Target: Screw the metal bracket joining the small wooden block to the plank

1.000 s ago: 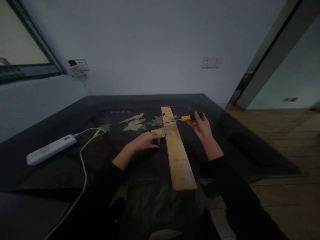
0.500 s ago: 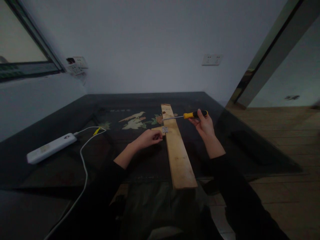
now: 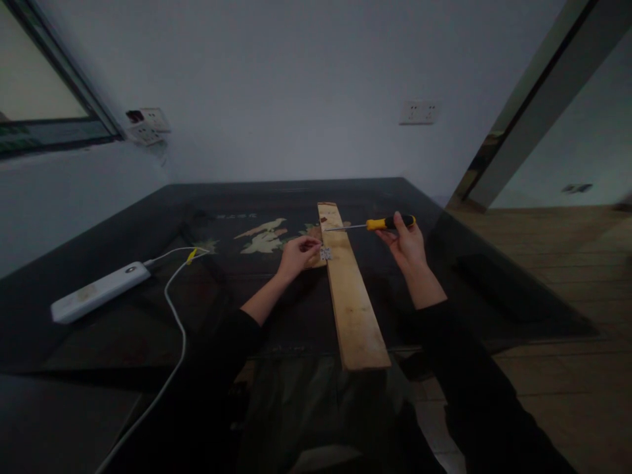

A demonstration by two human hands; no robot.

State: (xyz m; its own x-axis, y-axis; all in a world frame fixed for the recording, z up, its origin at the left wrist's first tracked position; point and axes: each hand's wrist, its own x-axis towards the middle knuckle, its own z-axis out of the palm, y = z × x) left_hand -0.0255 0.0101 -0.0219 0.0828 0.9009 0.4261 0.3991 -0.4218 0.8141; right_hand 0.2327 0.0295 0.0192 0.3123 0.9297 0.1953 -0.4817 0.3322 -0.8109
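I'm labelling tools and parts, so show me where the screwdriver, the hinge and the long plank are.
Screwdriver [image 3: 376,224]: head view, on the yellow front of its handle.
Hinge [image 3: 326,253]: head view, on its metal face.
Long plank [image 3: 347,286]: head view, on its upper face, about midway.

We log plain black cloth on both arms: left sleeve [image 3: 236,349], right sleeve [image 3: 447,355], each ending short of the wrist. Left hand [image 3: 297,255] and right hand [image 3: 407,247] bare. Over the lap we note dark grey-green cloth [image 3: 320,401], softly creased.
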